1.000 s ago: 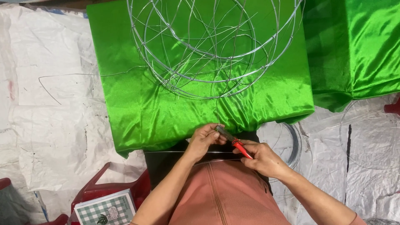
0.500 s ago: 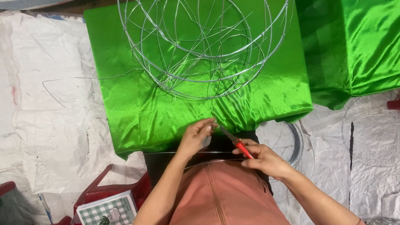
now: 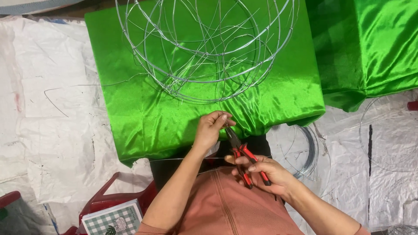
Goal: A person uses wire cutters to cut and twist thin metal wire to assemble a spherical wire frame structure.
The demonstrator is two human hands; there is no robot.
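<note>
One pair of red-handled pliers (image 3: 242,156) sits in the right hand (image 3: 265,174), fingers wrapped around both handles. Its nose points up to the left hand (image 3: 212,128), whose fingertips pinch a thin wire (image 3: 220,93). One round wire frame (image 3: 204,43) rests beyond both hands on green cloth (image 3: 143,113).
</note>
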